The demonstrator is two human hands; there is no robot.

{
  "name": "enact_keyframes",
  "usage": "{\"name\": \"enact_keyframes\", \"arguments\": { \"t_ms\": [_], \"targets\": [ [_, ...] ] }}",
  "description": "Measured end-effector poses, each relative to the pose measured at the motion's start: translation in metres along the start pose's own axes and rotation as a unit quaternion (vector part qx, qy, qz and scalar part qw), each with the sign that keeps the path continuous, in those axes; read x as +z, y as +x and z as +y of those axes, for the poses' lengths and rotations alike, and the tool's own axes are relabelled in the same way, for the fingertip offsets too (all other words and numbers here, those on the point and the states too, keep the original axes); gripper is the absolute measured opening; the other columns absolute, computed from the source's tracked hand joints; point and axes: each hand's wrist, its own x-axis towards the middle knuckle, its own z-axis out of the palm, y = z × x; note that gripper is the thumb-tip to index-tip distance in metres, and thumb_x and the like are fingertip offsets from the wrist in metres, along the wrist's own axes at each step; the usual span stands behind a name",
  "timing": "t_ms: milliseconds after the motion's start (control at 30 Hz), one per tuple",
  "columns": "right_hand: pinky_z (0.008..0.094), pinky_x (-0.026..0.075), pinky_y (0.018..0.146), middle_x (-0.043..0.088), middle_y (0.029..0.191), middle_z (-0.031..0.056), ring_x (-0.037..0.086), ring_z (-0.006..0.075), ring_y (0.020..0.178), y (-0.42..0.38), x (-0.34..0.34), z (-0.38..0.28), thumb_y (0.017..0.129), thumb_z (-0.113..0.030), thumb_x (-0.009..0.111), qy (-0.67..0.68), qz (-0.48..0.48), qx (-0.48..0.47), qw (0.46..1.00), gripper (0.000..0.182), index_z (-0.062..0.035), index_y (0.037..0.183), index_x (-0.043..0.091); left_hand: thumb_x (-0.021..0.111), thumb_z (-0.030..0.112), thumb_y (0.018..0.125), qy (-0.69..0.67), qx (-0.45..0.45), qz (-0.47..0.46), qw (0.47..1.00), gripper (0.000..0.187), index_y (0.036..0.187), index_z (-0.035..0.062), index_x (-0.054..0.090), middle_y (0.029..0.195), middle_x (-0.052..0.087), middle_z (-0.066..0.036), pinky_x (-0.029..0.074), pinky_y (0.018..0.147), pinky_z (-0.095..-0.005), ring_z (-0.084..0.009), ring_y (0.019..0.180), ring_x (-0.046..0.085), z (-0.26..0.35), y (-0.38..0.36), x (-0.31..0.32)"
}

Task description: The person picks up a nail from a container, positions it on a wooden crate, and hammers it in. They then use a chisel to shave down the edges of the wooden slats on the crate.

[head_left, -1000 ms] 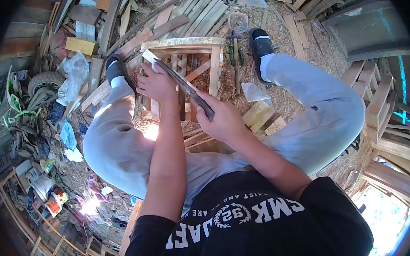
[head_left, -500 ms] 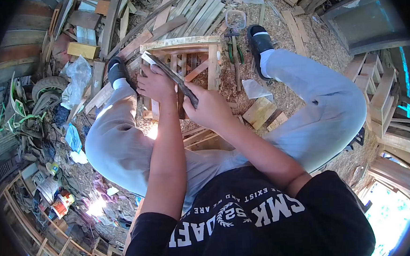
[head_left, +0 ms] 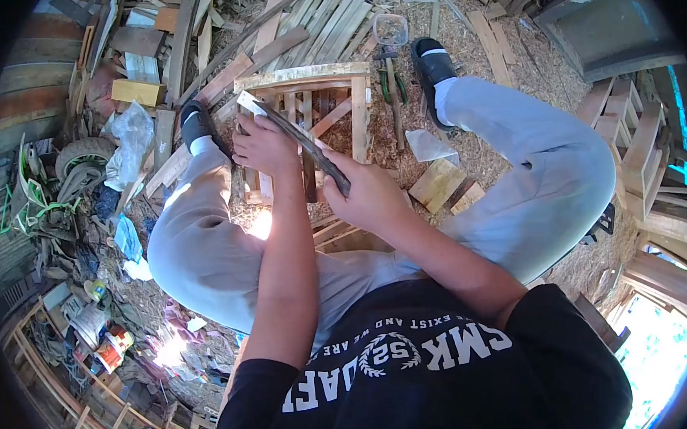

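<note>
My right hand (head_left: 364, 195) is wrapped round the lower end of a long dark tool with a pale tip, perhaps a saw (head_left: 301, 141). The tool slants up to the left, over a wooden frame (head_left: 360, 119) that stands between my feet. My left hand (head_left: 267, 146) is at the frame's left side, under the tool's upper end. Its fingers are curled, and what they grip is too hidden to name. Slats and a diagonal brace show inside the frame.
A hammer (head_left: 395, 101) and green-handled pliers (head_left: 385, 86) lie right of the frame. Beyond are a clear plastic tub (head_left: 391, 31) and stacked planks (head_left: 332, 26). Wood blocks (head_left: 437, 185) lie near my right leg. A wheel (head_left: 84, 152) and plastic bag (head_left: 134, 137) are at left.
My right hand has moved slightly right and down with the dark tool. My left hand has stayed at the frame's left side. The whole view has shifted slightly.
</note>
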Motion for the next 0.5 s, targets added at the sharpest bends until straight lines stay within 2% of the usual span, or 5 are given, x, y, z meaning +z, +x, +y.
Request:
{"name": "enact_keyframes", "arguments": {
  "t_ms": [133,200,267,433,500],
  "targets": [
    [0.0565,0.063,0.077,0.077,0.085,0.0261,0.077,0.0456,0.080,0.028,0.024,0.004,0.097,-0.033,0.066,-0.007,0.012,-0.017,1.000,0.051,-0.0058,0.140,0.071,0.049,0.044,0.114,-0.004,-0.006,-0.044,0.999,0.044,0.144,0.0175,0.067,0.111,0.067,-0.018,0.049,0.093,-0.0542,-0.0387,0.103,0.068,-0.003,0.004,0.005],
    [0.0554,0.061,0.073,0.074,0.081,0.0237,0.075,0.0459,0.076,0.031,0.028,0.008,0.096,-0.027,0.069,-0.002,0.038,-0.034,0.999,0.049,-0.0088,0.141,0.071,0.049,0.045,0.114,-0.012,-0.017,-0.065,0.998,0.044,0.145,0.0178,0.066,0.112,0.067,-0.018,0.049,0.093,-0.0546,-0.0388,0.104,0.067,-0.001,0.009,0.000],
    [0.0570,0.063,0.077,0.077,0.086,0.0266,0.077,0.0458,0.081,0.019,0.014,0.003,0.097,-0.032,0.066,0.006,0.004,-0.016,1.000,0.050,-0.0042,0.138,0.072,0.047,0.045,0.115,-0.011,-0.029,-0.094,0.995,0.045,0.147,0.0187,0.064,0.114,0.067,-0.019,0.048,0.095,-0.0555,-0.0392,0.105,0.067,0.001,0.009,-0.007],
    [0.0568,0.063,0.077,0.077,0.088,0.0268,0.077,0.0456,0.081,0.018,0.009,-0.008,0.097,-0.032,0.065,-0.011,-0.012,0.003,1.000,0.052,-0.0066,0.142,0.070,0.045,0.045,0.115,-0.005,-0.027,-0.094,0.995,0.048,0.152,0.0195,0.063,0.118,0.066,-0.020,0.047,0.100,-0.0567,-0.0402,0.109,0.066,-0.002,0.007,-0.002],
    [0.0563,0.063,0.077,0.077,0.089,0.0266,0.077,0.0451,0.081,0.024,0.014,-0.005,0.097,-0.033,0.066,-0.029,-0.010,-0.003,1.000,0.053,-0.0077,0.144,0.070,0.044,0.046,0.115,-0.018,-0.040,-0.136,0.990,0.050,0.154,0.0195,0.062,0.120,0.066,-0.020,0.046,0.102,-0.0572,-0.0405,0.111,0.066,-0.001,0.013,-0.003]
  ]
}}
